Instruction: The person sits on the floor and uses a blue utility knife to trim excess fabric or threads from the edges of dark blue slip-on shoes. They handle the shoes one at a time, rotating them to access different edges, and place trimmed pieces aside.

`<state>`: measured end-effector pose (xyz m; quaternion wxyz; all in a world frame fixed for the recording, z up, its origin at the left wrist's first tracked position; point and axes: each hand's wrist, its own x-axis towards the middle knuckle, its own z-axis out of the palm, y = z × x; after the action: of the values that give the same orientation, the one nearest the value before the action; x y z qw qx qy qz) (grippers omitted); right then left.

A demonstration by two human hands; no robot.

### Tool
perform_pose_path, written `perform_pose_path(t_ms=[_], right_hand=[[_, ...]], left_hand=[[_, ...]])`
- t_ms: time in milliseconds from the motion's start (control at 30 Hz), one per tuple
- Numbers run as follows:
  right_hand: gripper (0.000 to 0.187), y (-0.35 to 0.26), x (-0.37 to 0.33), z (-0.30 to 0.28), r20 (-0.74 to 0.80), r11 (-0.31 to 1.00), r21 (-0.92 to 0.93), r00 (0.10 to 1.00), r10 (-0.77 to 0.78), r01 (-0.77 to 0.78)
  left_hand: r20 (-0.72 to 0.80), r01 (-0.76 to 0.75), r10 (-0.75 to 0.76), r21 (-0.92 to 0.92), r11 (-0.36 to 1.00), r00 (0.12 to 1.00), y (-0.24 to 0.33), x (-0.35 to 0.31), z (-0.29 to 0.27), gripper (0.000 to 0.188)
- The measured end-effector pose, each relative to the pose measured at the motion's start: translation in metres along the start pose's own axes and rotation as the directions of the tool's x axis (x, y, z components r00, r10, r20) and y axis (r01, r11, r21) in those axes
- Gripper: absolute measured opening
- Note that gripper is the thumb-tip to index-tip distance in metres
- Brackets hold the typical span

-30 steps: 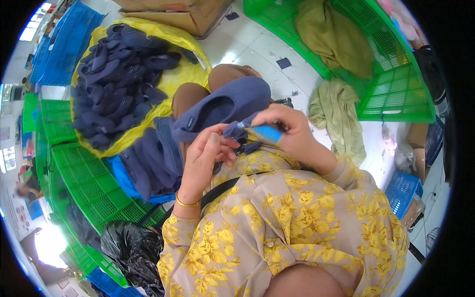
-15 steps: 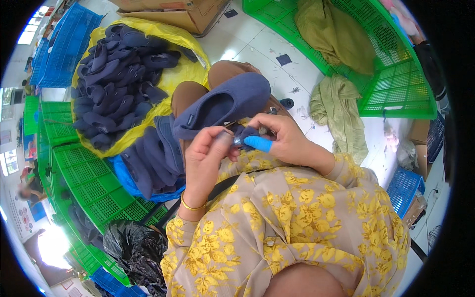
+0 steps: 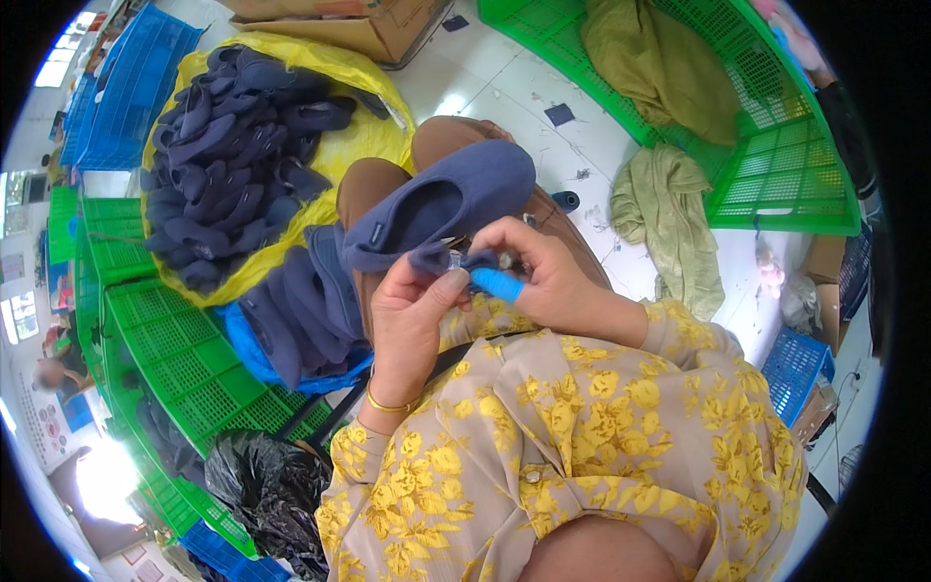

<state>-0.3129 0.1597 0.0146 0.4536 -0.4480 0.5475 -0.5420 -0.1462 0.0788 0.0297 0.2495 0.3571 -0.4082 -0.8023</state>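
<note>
A small piece of navy fabric point(image 3: 428, 258) is stretched between my hands just above my lap. My left hand point(image 3: 409, 320), a gold bangle at its wrist, pinches it between thumb and fingers, a shiny pale bit showing at the thumb tip. My right hand point(image 3: 551, 279), with blue tape point(image 3: 497, 284) round its thumb, is closed on the fabric's other end; a small dark object by its curled fingers is too hidden to name. Right beyond the hands, a navy slipper point(image 3: 490, 186) rests across my knees, its opening facing up.
Several navy slippers point(image 3: 308, 315) are stacked left of my lap on blue plastic. Further left, a yellow sack point(image 3: 373, 82) holds a slipper heap. Green crates point(image 3: 184, 339) stand at left, another green crate point(image 3: 776, 189) at far right, beside olive cloth point(image 3: 664, 209). A black bag point(image 3: 267, 485) sits lower left.
My left hand has shifted its grip, and more of the navy fabric now shows above its fingertips. The right hand stays nearly in place. The slipper on my knees has barely moved.
</note>
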Motion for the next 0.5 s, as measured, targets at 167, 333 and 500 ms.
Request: perform_pose_path(t_ms=[167, 333, 500], right_hand=[[0.019, 0.002, 0.002, -0.004, 0.145, 0.996, -0.076, 0.989, -0.028, 0.039], [0.022, -0.020, 0.009, -0.018, 0.007, 0.997, 0.002, 0.997, 0.073, -0.073], [0.019, -0.014, 0.008, -0.021, 0.164, 1.000, 0.010, 0.986, -0.031, 0.029]], left_hand=[[-0.015, -0.167, 0.172, 0.178, 0.970, 0.985, 0.006, 0.001, 0.005, 0.013], [0.177, -0.323, 0.278, 0.657, 0.681, 0.944, 0.012, -0.002, -0.008, 0.017], [0.061, -0.268, 0.270, 0.450, 0.852, 0.961, 0.013, -0.003, -0.001, 0.020]])
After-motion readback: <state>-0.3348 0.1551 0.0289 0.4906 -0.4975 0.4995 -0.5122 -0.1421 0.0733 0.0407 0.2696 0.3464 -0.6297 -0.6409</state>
